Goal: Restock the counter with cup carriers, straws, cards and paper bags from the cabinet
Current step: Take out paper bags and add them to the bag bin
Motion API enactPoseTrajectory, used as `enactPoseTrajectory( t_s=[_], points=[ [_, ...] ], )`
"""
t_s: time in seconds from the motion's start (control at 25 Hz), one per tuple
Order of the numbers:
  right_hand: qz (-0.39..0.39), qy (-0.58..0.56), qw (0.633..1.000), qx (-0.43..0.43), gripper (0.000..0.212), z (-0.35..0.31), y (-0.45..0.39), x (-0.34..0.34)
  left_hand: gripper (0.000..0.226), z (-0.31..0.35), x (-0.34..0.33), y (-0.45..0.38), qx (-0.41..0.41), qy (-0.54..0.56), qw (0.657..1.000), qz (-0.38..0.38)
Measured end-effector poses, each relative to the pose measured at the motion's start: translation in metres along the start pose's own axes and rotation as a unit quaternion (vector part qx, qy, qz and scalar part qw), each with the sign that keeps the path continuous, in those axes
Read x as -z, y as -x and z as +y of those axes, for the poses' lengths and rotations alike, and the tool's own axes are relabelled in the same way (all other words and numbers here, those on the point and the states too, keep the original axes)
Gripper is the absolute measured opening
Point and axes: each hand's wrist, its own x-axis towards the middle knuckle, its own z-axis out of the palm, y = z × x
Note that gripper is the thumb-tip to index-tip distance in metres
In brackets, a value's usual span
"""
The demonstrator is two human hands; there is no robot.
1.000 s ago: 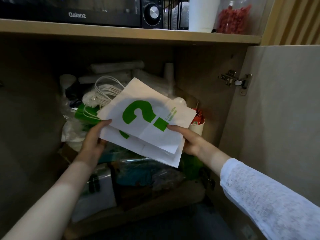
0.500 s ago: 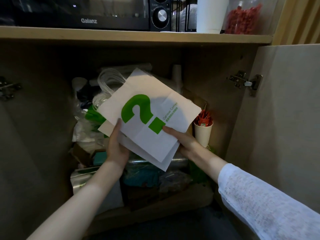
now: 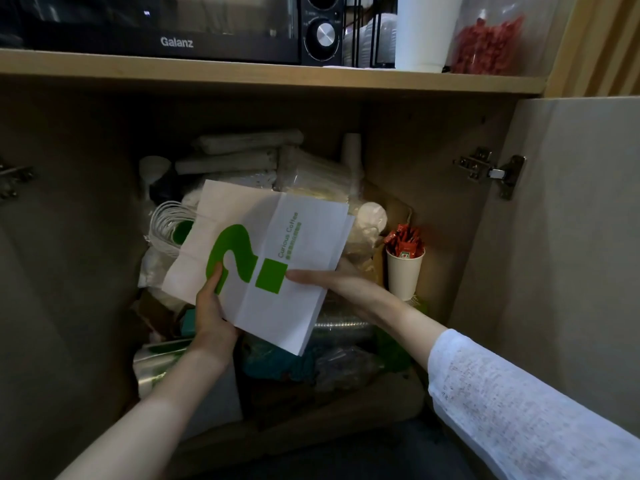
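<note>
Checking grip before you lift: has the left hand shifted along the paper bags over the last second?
Yes. The left hand has slid from the paper bags' left corner toward the middle, nearer the paper cup of red packets.

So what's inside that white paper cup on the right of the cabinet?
The white paper cup holds small red sachets that stick up above its rim. Its wall hides how deep they go and anything lying beneath them.

Bags (image 3: 277, 258) sit before the cabinet (image 3: 433, 140) clutter, left of the cup (image 3: 403, 271); oven (image 3: 166, 29) on the counter (image 3: 270, 76) above.
</note>
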Motion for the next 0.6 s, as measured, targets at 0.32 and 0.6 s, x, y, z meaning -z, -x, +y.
enactPoseTrajectory(
  t_s=[0.32, 0.6],
  points=[
    [0.028, -0.044, 0.998, -0.031, 0.031, -0.027, -0.006, 0.033, 0.005, 0.025, 0.013, -0.010, 0.029, -0.035, 0.999, 0.029],
    [-0.016, 0.232, 0.964, -0.130, 0.044, -0.049, -0.004, 0.028, 0.021, 0.016, 0.012, -0.005, 0.015, -0.087, 0.996, -0.025]
  ],
)
